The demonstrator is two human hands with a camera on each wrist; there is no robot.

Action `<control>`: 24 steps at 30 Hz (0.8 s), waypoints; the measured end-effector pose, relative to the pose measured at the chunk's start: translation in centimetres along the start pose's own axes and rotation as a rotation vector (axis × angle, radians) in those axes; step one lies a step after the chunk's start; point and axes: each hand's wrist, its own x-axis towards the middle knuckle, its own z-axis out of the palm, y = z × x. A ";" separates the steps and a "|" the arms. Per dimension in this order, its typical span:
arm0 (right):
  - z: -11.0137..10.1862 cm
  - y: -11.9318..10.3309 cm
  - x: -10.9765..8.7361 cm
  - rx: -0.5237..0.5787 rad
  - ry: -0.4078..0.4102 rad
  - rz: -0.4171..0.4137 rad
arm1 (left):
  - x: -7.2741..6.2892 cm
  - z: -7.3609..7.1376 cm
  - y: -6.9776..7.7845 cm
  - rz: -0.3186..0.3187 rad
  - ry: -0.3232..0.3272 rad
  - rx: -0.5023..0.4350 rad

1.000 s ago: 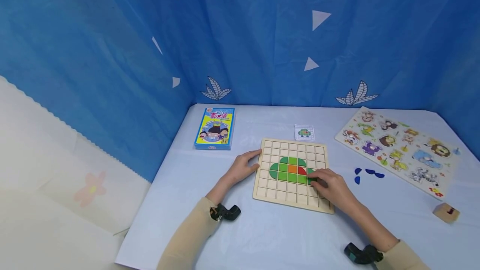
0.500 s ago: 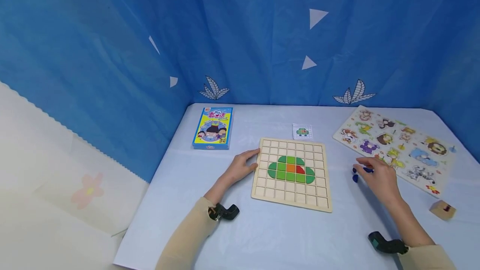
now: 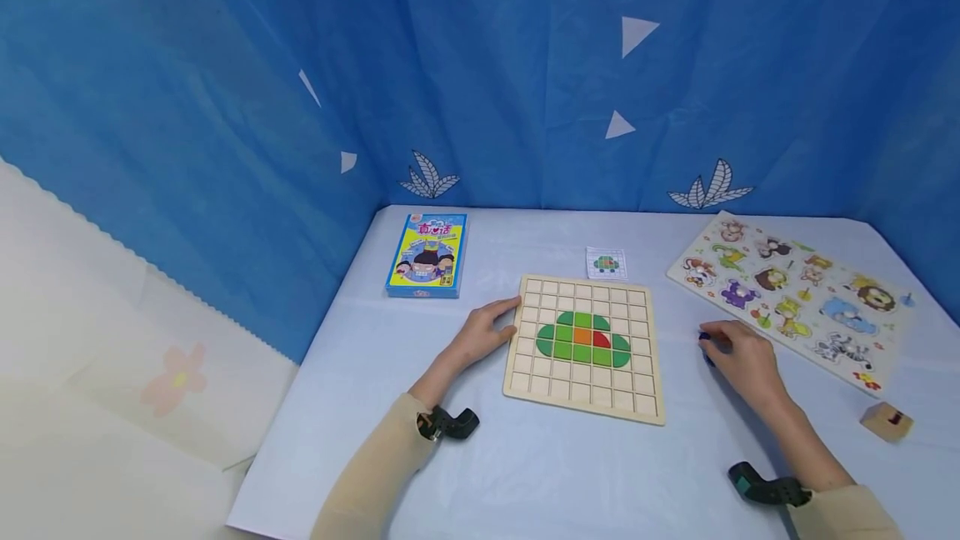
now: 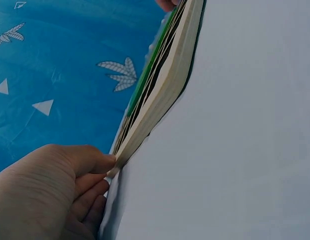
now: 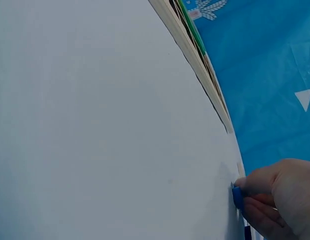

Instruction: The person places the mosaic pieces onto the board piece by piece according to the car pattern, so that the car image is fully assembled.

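A square wooden grid board [image 3: 536, 390] lies mid-table, with green, orange and red tiles set as a rounded shape across its middle. My left hand [image 3: 480, 336] rests at its left edge; thumb and fingertips touch the board's side, seen close in the left wrist view. To the right of the board, my right hand [image 3: 750, 361] is low over the table. Between its thumb and fingers it pinches a small blue tile [image 5: 237, 197], whose outline is partly hidden. Another dark blue tile [image 5: 247, 232] lies close by under the fingers.
Behind the board lies a small pattern card [image 3: 606, 263] printed with a similar coloured shape. A blue and yellow box [image 3: 426, 257] stands back left. An animal puzzle board [image 3: 787, 290] and a wooden block [image 3: 887, 422] are at the right. A blue curtain [image 3: 487, 107] hangs behind.
My right hand left the green tile at the board's right side, moved right to the blue tiles, then shifted slightly left and now pinches one. The left hand stays at the board's edge.
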 end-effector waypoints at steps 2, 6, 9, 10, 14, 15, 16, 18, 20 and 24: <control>0.0 -0.2 0.0 -0.009 -0.005 0.000 | 0.0 0.0 0.0 0.003 0.001 0.005; -0.1 -0.2 0.0 -0.048 0.011 0.022 | 0.0 0.0 0.0 0.009 0.004 0.013; 0.1 -0.2 0.0 -0.058 0.002 0.032 | 0.0 0.0 0.1 0.004 0.002 0.011; 0.1 -0.1 -0.1 -0.056 -0.005 0.033 | 0.0 0.0 0.0 0.002 0.001 0.007; 0.3 0.0 -0.1 -0.045 -0.008 0.033 | -0.1 0.0 0.0 0.001 -0.001 -0.001; 0.3 0.0 -0.1 -0.042 -0.004 0.032 | -0.1 0.1 0.0 0.001 -0.001 -0.002; 0.4 0.1 -0.1 -0.042 -0.001 0.031 | -0.1 0.1 0.0 0.001 0.000 -0.003; 0.4 0.1 -0.1 -0.042 0.001 0.029 | -0.1 0.1 0.0 -0.001 0.003 0.000; 0.4 0.1 0.0 -0.040 0.002 0.025 | -0.1 0.1 0.0 -0.002 0.004 0.004; 0.2 -0.4 0.2 0.004 0.028 -0.001 | 0.0 0.1 0.0 -0.003 0.004 0.003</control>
